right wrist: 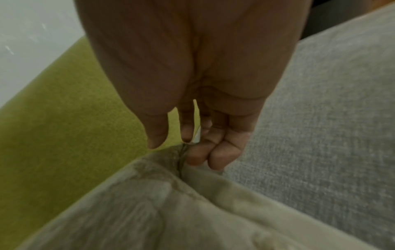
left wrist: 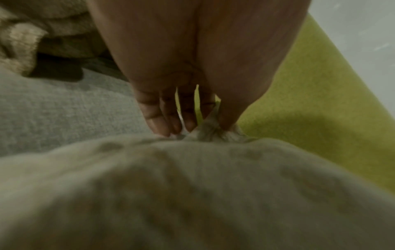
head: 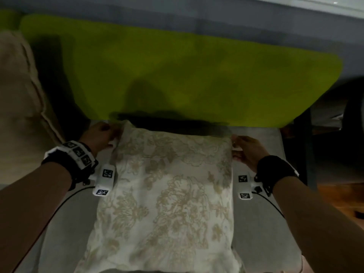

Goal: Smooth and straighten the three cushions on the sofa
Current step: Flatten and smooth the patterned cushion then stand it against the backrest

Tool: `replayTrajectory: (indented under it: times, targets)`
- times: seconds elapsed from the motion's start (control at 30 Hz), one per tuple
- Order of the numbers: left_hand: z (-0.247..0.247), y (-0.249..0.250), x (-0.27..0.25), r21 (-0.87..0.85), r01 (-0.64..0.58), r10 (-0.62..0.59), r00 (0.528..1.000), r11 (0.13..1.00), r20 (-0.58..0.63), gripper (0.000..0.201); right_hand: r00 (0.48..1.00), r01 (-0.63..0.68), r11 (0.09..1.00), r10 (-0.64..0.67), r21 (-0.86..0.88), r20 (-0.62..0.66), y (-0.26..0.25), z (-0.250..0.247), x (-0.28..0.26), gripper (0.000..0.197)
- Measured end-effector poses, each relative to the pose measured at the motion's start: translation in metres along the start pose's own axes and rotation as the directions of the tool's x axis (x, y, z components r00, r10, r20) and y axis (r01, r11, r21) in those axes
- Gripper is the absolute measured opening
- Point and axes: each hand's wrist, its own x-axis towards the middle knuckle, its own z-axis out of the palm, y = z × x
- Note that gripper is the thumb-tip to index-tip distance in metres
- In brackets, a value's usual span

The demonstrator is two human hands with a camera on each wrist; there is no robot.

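Evidently squaring up, 1 floral cushion [head: 171, 194] lies flat on the grey seat [head: 260, 223], its 12 o'clock edge by the green backrest [head: 177, 75]. The left grip [head: 98, 137] pinches the 11 o'clock corner to pull it taut. The right grip [head: 246, 152] curls against the 1 o'clock corner, but I cannot tell whether it is clamped.

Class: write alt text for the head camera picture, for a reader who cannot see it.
A left hand and a right hand hold the far corners of a flowered cushion lying flat on a grey sofa seat. Behind it is a green backrest; a beige cushion shows at the left.
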Motion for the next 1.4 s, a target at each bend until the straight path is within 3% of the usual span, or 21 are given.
replayTrajectory:
  times: [0.1,0.17,0.3,0.4,0.47,0.5,0.57,0.6,0.63,0.7,0.73,0.8,0.9,0.97,1.17,1.27,1.33,1.37,1.4]
  targets:
    - [0.002,0.0,-0.004,-0.139,-0.016,0.016,1.0,0.99,-0.006,0.012,1.0,-0.01,1.0,0.011,-0.025,0.029,-0.003,-0.002,0.0,0.029]
    - [-0.001,-0.002,-0.002,-0.137,-0.032,0.026,0.999,0.99,-0.047,0.014,1.0,0.012,0.999,-0.013,-0.053,-0.026,-0.006,-0.003,0.004,0.022]
    - [-0.015,-0.004,-0.007,-0.009,-0.08,0.076,0.973,0.997,-0.216,0.013,0.972,0.128,0.951,-0.176,-0.28,-0.156,-0.013,-0.009,0.018,0.034]
    - [-0.019,0.003,-0.018,0.239,-0.09,0.147,0.962,0.967,-0.232,0.01,0.944,0.156,0.859,-0.275,-0.487,-0.183,-0.019,-0.011,0.017,0.035]
    - [-0.018,0.008,-0.024,0.464,-0.061,0.19,0.953,0.883,-0.236,0.024,0.917,0.194,0.72,-0.374,-0.667,-0.137,-0.02,-0.006,0.01,0.033]
    - [-0.019,0.01,-0.026,0.545,-0.078,0.24,0.942,0.835,-0.234,0.037,0.886,0.249,0.595,-0.459,-0.764,-0.069,-0.018,-0.003,0.005,0.034]
    - [-0.018,0.017,-0.039,0.622,-0.215,0.366,0.922,0.753,-0.123,0.058,0.768,0.412,0.237,-0.61,-0.88,0.195,-0.015,0.003,-0.012,0.043]
    - [-0.013,0.022,-0.049,0.632,-0.356,0.465,0.885,0.688,-0.007,0.066,0.68,0.507,0.071,-0.646,-0.859,0.348,-0.014,0.009,-0.025,0.049]
    - [-0.005,0.027,-0.061,0.633,-0.506,0.567,0.814,0.586,0.126,0.07,0.591,0.599,-0.045,-0.648,-0.799,0.48,-0.014,0.017,-0.038,0.053]
    - [0.024,0.037,-0.087,0.627,-0.713,0.668,0.635,0.313,0.388,0.072,0.461,0.744,-0.162,-0.578,-0.648,0.673,-0.011,0.039,-0.061,0.062]
    - [0.039,0.036,-0.094,0.618,-0.754,0.608,0.602,0.221,0.517,0.074,0.434,0.788,-0.185,-0.511,-0.587,0.742,-0.005,0.051,-0.065,0.065]
    - [0.06,0.02,-0.091,0.672,-0.705,0.395,0.697,0.226,0.599,0.075,0.472,0.824,-0.131,-0.382,-0.552,0.795,0.005,0.071,-0.063,0.069]
    - [0.07,-0.009,-0.075,0.741,-0.582,0.259,0.813,0.336,0.521,0.072,0.559,0.789,-0.076,-0.323,-0.61,0.763,0.019,0.084,-0.045,0.071]
    - [0.07,-0.016,-0.071,0.774,-0.525,0.231,0.851,0.354,0.471,0.077,0.587,0.766,-0.073,-0.325,-0.639,0.741,0.026,0.083,-0.036,0.072]
    - [0.07,-0.023,-0.067,0.817,-0.406,0.11,0.911,0.409,0.398,0.085,0.784,0.615,0.068,-0.162,-0.785,0.6,0.043,0.052,-0.018,0.078]
    - [0.064,-0.012,-0.064,0.858,-0.305,0.081,0.951,0.413,0.3,0.088,0.87,0.491,0.065,-0.085,-0.869,0.485,0.037,0.036,-0.016,0.084]
    - [0.061,0.0,-0.07,0.878,-0.327,0.217,0.94,0.351,0.263,0.089,0.875,0.452,0.019,-0.202,-0.892,0.439,0.024,0.035,-0.031,0.08]
    - [0.06,0.008,-0.077,0.876,-0.375,0.328,0.904,0.302,0.274,0.085,0.824,0.474,-0.005,-0.35,-0.88,0.446,0.018,0.039,-0.043,0.073]
    - [0.059,0.014,-0.085,0.853,-0.455,0.434,0.843,0.257,0.318,0.078,0.718,0.541,-0.033,-0.503,-0.84,0.482,0.014,0.044,-0.058,0.067]
